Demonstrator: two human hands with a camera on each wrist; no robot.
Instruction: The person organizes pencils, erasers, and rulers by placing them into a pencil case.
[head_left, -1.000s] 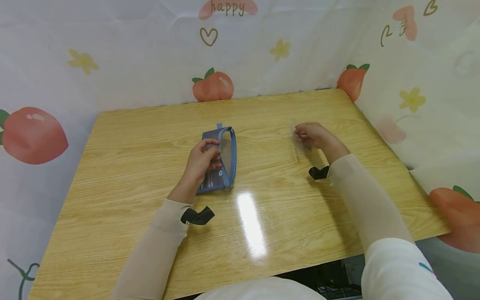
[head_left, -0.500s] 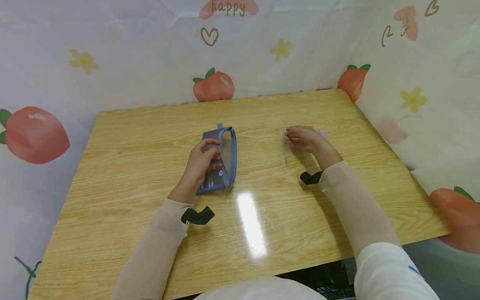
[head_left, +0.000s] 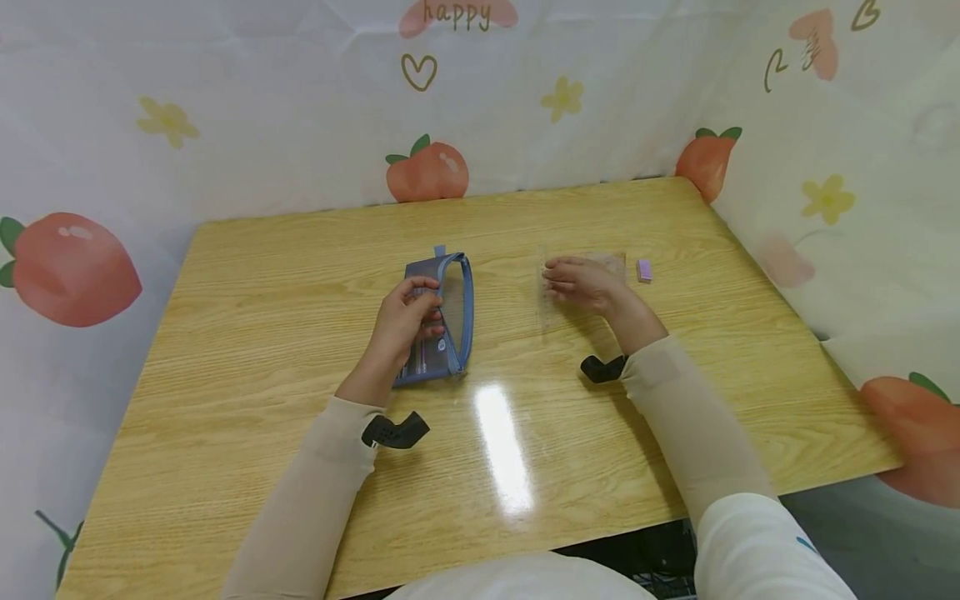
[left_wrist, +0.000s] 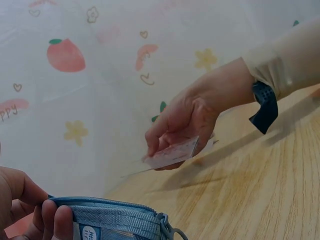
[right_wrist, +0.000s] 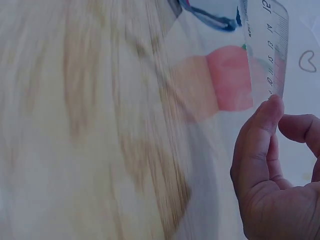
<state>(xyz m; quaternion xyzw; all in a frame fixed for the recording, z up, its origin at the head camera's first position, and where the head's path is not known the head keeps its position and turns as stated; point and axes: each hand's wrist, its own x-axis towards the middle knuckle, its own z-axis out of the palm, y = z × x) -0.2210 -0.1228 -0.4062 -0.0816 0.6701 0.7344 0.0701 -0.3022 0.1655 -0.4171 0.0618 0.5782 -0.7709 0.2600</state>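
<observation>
In the head view we see the wooden table (head_left: 262, 325) across the middle. Left of centre lies the gaping blue pouch (head_left: 431, 358), our left hand (head_left: 407, 317) pinching its edge. Right of centre, our right hand (head_left: 588, 287) pinches a clear ruler (right_wrist: 267, 47); further right sits a purple block (head_left: 644, 271).

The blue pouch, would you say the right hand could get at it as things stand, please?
Probably yes: though the right hand holds a clear ruler, nothing blocks its way to the gaping side of the blue pouch.
</observation>
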